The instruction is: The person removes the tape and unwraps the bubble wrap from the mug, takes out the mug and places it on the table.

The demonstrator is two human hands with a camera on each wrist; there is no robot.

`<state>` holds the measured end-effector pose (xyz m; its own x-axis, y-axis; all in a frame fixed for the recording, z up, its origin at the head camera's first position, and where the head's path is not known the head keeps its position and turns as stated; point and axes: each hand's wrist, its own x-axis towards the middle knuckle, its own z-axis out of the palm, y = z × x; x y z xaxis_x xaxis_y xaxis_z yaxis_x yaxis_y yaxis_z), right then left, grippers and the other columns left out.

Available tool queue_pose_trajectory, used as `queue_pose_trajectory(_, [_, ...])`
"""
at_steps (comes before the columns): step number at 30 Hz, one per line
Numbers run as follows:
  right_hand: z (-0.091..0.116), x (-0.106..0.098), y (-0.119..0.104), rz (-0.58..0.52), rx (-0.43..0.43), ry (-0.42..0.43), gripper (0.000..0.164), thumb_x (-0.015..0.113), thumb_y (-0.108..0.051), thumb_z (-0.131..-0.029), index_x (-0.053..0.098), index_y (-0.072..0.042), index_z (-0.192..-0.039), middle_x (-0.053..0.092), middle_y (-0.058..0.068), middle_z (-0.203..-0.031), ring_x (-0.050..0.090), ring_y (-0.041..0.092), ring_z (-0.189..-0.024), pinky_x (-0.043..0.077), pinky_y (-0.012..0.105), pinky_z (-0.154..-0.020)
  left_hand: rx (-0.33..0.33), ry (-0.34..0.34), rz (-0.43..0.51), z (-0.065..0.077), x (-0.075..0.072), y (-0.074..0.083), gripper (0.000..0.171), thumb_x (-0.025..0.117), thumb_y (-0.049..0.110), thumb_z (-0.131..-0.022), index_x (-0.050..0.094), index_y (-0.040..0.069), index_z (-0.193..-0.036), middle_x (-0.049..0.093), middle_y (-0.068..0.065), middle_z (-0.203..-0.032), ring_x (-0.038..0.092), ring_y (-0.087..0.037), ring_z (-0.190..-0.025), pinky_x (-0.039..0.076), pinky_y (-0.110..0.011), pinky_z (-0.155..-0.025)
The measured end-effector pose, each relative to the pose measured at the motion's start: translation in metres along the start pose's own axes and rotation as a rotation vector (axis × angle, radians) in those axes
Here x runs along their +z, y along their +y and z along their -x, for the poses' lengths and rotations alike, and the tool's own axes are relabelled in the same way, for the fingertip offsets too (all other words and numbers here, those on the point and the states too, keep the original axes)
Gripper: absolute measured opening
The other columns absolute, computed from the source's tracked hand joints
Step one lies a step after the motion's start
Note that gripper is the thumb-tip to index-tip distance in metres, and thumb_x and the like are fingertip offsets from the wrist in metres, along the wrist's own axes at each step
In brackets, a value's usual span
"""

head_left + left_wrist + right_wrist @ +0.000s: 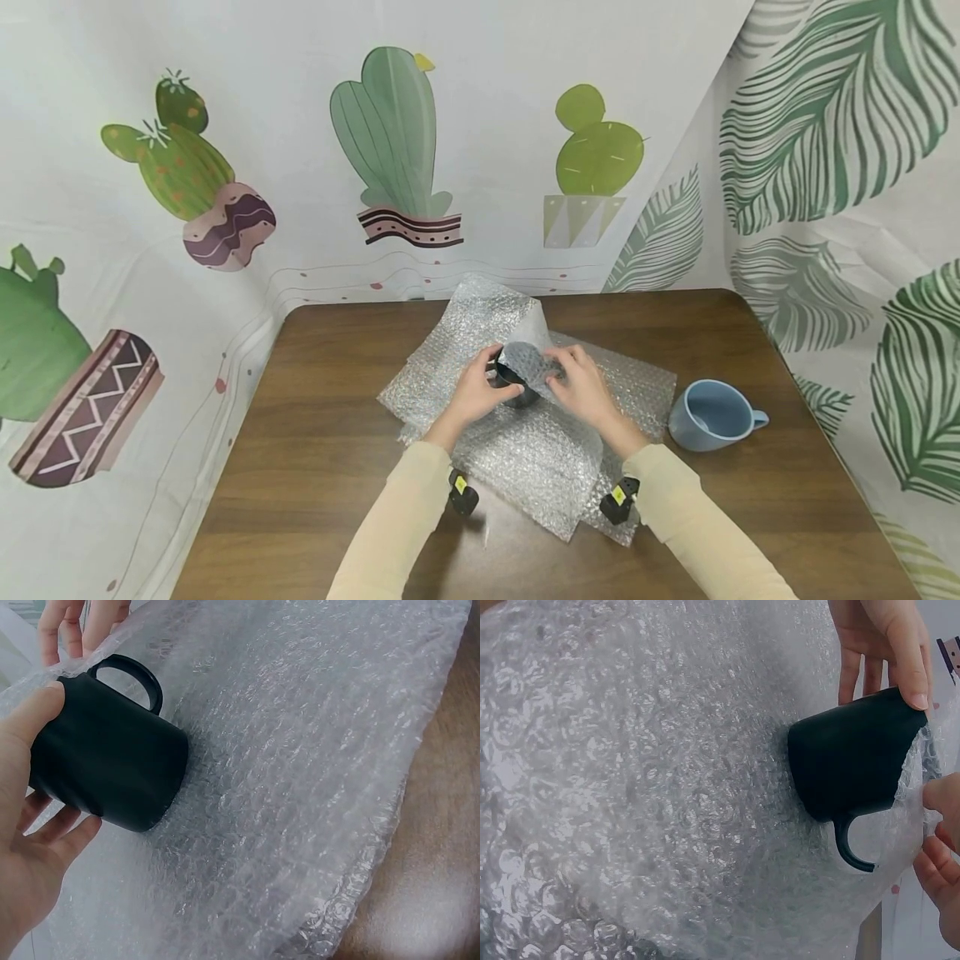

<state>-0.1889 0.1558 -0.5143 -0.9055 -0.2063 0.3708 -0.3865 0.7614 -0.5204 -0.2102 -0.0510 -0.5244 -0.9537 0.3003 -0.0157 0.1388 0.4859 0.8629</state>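
Note:
A black mug (112,754) stands on the upper sheet of bubble wrap (517,467), its handle toward the right hand. My left hand (476,390) grips the mug from the left, thumb near the rim and fingers round the far side. With thumb and fingers, my right hand (585,387) pinches a raised corner of the wrap. That corner is folded over the mug's mouth and hides most of the opening. In the right wrist view, the wrap's folded edge lies against the mug's rim and the handle is partly behind it.
A light blue mug (708,425) stands to the right, handle pointing right. Under the upper sheet, another bubble wrap sheet (645,375) sticks out on the right. All rest on a brown wooden table (315,433). A printed cloth (495,150) hangs behind the table.

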Motion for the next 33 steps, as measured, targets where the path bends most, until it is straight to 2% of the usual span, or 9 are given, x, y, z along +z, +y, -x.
queue_pose_trajectory(5, [0.002,0.0,-0.003,0.02,-0.053,0.018,0.042,0.073,-0.006,-0.074,0.062,-0.006,-0.114,0.056,0.012,-0.101,0.055,0.025,-0.081,0.048,0.038,-0.067,0.002,0.001,0.014,-0.001,0.0,-0.001,0.079,0.075,0.031,-0.076,0.033,0.014,-0.141,0.042,-0.013,-0.137,0.05,-0.032,-0.117,0.051,-0.031,-0.087])
queue_pose_trajectory(9, [0.004,-0.001,-0.006,0.027,-0.054,0.006,0.043,0.073,-0.014,-0.075,0.061,-0.007,-0.116,0.057,0.01,-0.102,0.054,0.025,-0.084,0.048,0.039,-0.068,0.004,0.002,0.02,-0.001,0.0,-0.002,0.079,0.075,0.03,-0.076,0.032,0.013,-0.141,0.042,-0.014,-0.137,0.05,-0.032,-0.117,0.051,-0.031,-0.087])
queue_pose_trajectory(14, [0.006,-0.003,-0.008,0.046,-0.065,-0.049,0.05,0.075,-0.021,-0.075,0.058,-0.007,-0.12,0.054,0.012,-0.11,0.053,0.028,-0.092,0.048,0.042,-0.075,-0.005,-0.013,0.008,0.0,-0.001,-0.001,0.079,0.074,0.03,-0.077,0.031,0.015,-0.141,0.041,-0.013,-0.137,0.048,-0.03,-0.119,0.049,-0.033,-0.09])
queue_pose_trajectory(21, [0.009,-0.001,-0.015,0.146,-0.071,-0.121,0.061,0.077,-0.028,-0.073,0.052,-0.008,-0.126,0.047,0.014,-0.118,0.048,0.033,-0.105,0.048,0.046,-0.081,-0.025,-0.032,-0.001,0.001,-0.001,0.002,0.078,0.072,0.031,-0.079,0.03,0.014,-0.142,0.039,-0.014,-0.138,0.045,-0.032,-0.122,0.047,-0.036,-0.093])
queue_pose_trajectory(26, [0.01,0.001,-0.019,0.187,-0.09,-0.09,0.056,0.076,-0.022,-0.075,0.053,-0.006,-0.123,0.048,0.015,-0.115,0.049,0.034,-0.104,0.049,0.045,-0.081,-0.032,-0.036,0.007,0.001,-0.002,0.003,0.078,0.073,0.031,-0.078,0.03,0.014,-0.142,0.04,-0.014,-0.138,0.046,-0.032,-0.121,0.047,-0.035,-0.093])
queue_pose_trajectory(33, [0.009,-0.001,-0.021,0.19,-0.078,-0.022,0.042,0.071,-0.016,-0.077,0.057,-0.005,-0.116,0.059,0.015,-0.106,0.057,0.034,-0.097,0.051,0.046,-0.079,-0.015,-0.031,0.017,-0.001,-0.002,0.002,0.078,0.074,0.029,-0.077,0.031,0.014,-0.141,0.041,-0.013,-0.138,0.048,-0.031,-0.119,0.048,-0.034,-0.092])
